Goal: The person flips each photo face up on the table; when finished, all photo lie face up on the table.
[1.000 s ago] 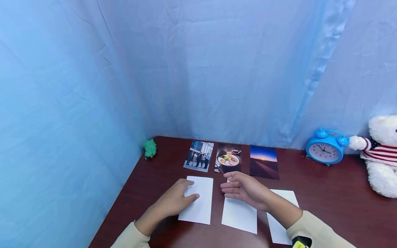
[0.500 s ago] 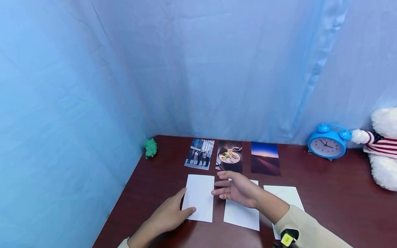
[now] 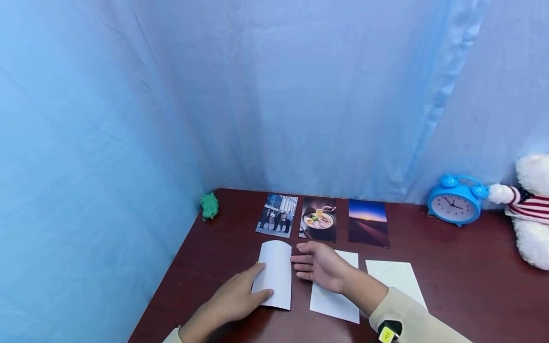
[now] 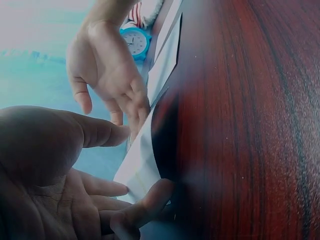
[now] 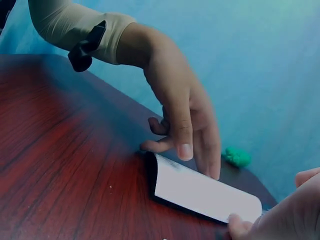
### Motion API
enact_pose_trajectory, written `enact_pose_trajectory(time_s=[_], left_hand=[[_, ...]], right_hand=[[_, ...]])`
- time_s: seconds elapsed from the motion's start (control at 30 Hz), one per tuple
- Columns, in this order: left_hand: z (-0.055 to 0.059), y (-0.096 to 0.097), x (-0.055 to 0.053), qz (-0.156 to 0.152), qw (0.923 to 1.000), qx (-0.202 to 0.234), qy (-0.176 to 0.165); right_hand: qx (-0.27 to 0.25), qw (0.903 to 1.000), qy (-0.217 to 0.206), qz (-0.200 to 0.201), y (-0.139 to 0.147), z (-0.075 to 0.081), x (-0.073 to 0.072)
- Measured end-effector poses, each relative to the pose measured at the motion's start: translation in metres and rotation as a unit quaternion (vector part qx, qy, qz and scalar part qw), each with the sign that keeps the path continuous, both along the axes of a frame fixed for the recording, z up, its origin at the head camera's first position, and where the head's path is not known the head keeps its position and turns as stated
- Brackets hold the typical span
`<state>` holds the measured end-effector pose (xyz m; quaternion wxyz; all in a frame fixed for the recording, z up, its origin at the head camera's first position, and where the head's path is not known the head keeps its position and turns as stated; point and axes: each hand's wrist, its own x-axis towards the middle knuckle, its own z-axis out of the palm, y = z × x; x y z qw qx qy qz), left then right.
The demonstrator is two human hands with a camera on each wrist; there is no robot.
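Three white cards lie in a row on the dark red-brown table (image 3: pixel 193 286). The leftmost white card (image 3: pixel 276 276) is bowed upward along its length, its left edge at my left hand (image 3: pixel 236 295). That hand grips it along this edge; in the left wrist view, some of its fingers (image 4: pixel 150 200) curl at the edge. My right hand (image 3: pixel 323 267) is held sideways over the middle white card (image 3: pixel 334 300), its extended fingertips right at the bowed card's right edge. The right white card (image 3: pixel 396 281) lies flat, partly behind the right forearm.
Behind the white cards lie three picture cards: a group of people (image 3: pixel 276 215), a noodle bowl (image 3: pixel 318 220) and a sunset road (image 3: pixel 369 223). Green yarn (image 3: pixel 209 206) sits at the left edge. A blue alarm clock (image 3: pixel 455 205) and a white teddy bear (image 3: pixel 532 214) stand at right.
My left hand has moved down and left to the left white card's edge. The right hand has shifted left to its right edge. The card, flat before, now bows upward.
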<state>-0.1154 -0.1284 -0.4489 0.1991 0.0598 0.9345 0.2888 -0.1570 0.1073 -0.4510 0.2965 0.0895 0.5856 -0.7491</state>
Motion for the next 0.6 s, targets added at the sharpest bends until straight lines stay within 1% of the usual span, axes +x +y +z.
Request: enact_pose_trajectory(time_s=[0.13, 0.27, 0.37, 0.43, 0.53, 0.6], left_hand=[[0.000, 0.001, 0.000, -0.007, 1.0000, -0.006, -0.001], [-0.001, 0.005, 0.001, -0.010, 0.9997, -0.024, -0.001], [-0.002, 0.010, 0.001, -0.012, 0.9993, -0.037, -0.001], [-0.002, 0.012, 0.001, -0.015, 0.9990, -0.041, 0.006], [-0.003, 0.014, 0.000, -0.021, 0.9989, -0.037, 0.016], [-0.003, 0.015, -0.002, -0.027, 0.9988, -0.034, 0.021]], right_hand=[[-0.020, 0.9997, 0.002, -0.017, 0.002, 0.004, 0.000], [-0.010, 0.9996, 0.012, -0.024, 0.005, 0.010, 0.002], [0.001, 0.9995, 0.024, -0.021, 0.006, 0.013, 0.004], [0.000, 0.9993, 0.032, -0.018, 0.005, 0.016, 0.006], [-0.010, 0.9990, 0.043, -0.007, 0.004, 0.018, 0.007], [-0.011, 0.9988, 0.046, -0.009, 0.003, 0.018, 0.007]])
